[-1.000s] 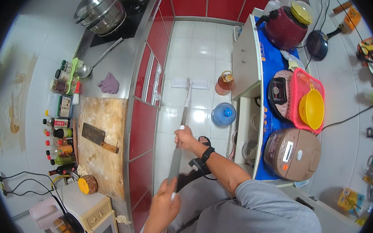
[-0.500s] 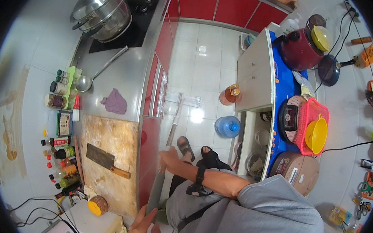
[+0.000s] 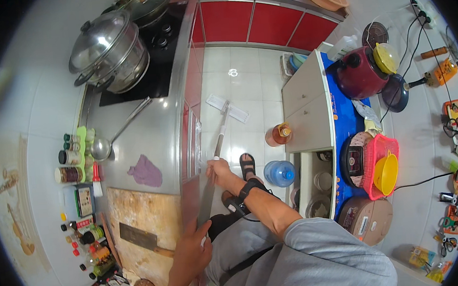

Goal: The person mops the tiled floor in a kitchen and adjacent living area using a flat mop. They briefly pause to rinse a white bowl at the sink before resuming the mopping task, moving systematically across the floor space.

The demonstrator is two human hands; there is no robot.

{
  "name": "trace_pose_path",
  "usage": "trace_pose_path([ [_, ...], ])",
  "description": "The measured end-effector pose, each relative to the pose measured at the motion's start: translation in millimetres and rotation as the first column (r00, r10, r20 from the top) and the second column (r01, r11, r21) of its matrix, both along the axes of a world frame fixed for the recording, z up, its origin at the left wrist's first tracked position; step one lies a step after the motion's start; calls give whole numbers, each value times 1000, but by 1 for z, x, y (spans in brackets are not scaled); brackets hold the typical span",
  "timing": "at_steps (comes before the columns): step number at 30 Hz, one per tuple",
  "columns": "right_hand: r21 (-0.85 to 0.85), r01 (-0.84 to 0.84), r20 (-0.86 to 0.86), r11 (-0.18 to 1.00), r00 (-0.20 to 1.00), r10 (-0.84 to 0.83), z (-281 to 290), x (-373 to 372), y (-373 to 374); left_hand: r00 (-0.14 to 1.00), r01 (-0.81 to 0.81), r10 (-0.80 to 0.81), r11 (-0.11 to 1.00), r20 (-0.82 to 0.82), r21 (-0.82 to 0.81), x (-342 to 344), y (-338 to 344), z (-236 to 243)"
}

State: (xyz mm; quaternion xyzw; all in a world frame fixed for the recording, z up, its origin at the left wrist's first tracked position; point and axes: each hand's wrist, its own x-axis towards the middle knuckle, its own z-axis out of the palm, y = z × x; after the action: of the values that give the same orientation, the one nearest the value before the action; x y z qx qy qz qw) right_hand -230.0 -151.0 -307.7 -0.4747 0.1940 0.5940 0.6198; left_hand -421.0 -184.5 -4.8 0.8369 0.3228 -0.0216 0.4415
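Observation:
A flat mop (image 3: pixel 220 143) slants from the white tiled floor up to my body, its rectangular white head (image 3: pixel 240 114) lying flat on the tiles. Partway down the pole, my right hand (image 3: pixel 219 173) is closed around it. My left hand (image 3: pixel 191 252) is on the thick grey upper part, with one finger stretched along it and the others curled about the end. Part of the pole's end is hidden behind that hand. A blue water bottle (image 3: pixel 279 173) and a jug of reddish-brown liquid (image 3: pixel 279 134) stand on the floor to the right of the pole.
Along the left runs a steel counter (image 3: pixel 132 123) with a steamer pot, a ladle, a purple cloth (image 3: pixel 145 171), and a cleaver (image 3: pixel 138 238) on a cutting board. A white cabinet (image 3: pixel 307 105) bounds the right side. Red cupboards (image 3: pixel 226 21) close off the far end.
My view has moved forward along the floor. The mop head has turned at an angle and is farther off. My left hand has come up and forward, and my feet have stepped.

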Motion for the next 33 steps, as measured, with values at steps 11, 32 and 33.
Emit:
trace_pose_path([
  [11,39,220,-37,975,975,-219,-13,176,106,998,70,-70,996,-11,51,177,106,-15],
  [32,-43,236,-73,971,968,-238,39,348,246,978,-208,206,971,24,117,361,240,49],
  [33,-43,293,-103,955,950,-296,46,344,252,956,-293,291,953,38,80,359,243,56],
])
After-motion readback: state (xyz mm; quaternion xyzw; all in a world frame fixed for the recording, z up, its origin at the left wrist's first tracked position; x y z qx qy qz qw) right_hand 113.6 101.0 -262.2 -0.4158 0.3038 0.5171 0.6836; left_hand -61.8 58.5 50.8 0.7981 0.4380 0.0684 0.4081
